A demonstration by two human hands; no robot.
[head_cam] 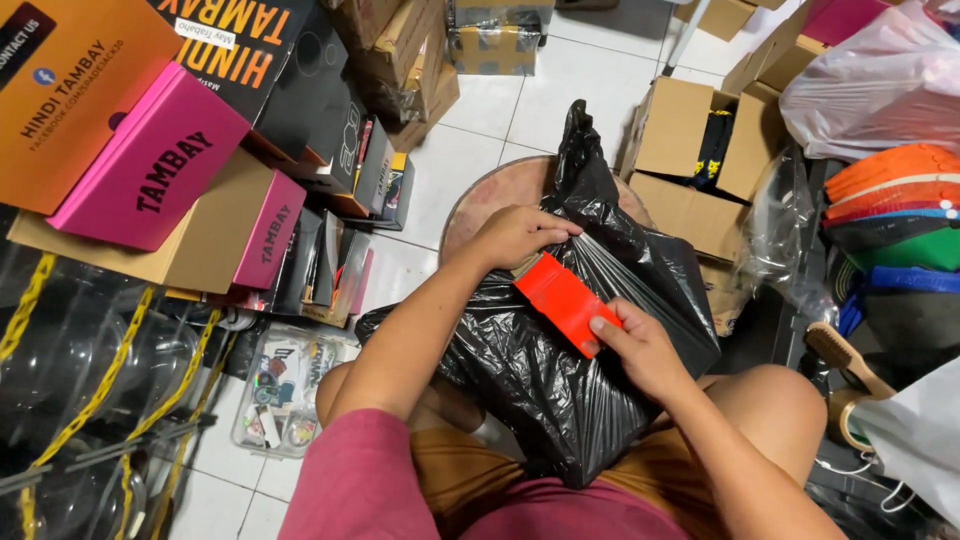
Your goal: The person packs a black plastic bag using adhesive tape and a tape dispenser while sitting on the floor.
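Note:
A parcel wrapped in a black plastic bag point(560, 370) rests on my lap and against a round wooden stool point(500, 190). My left hand point(515, 235) presses on the top of the bag with fingers curled over the upper end of a red tape dispenser point(565, 300). My right hand point(645, 345) grips the dispenser's lower end, thumb on its red face. A twisted tail of the bag sticks up behind the hands.
Stacked orange, pink and black boxes point(150, 150) fill the left. Open cardboard boxes point(685, 140) stand behind the stool. A clear plastic container point(280, 390) lies on the tiled floor. Coloured caps point(895, 200), a wooden brush point(850, 360) and plastic bags crowd the right.

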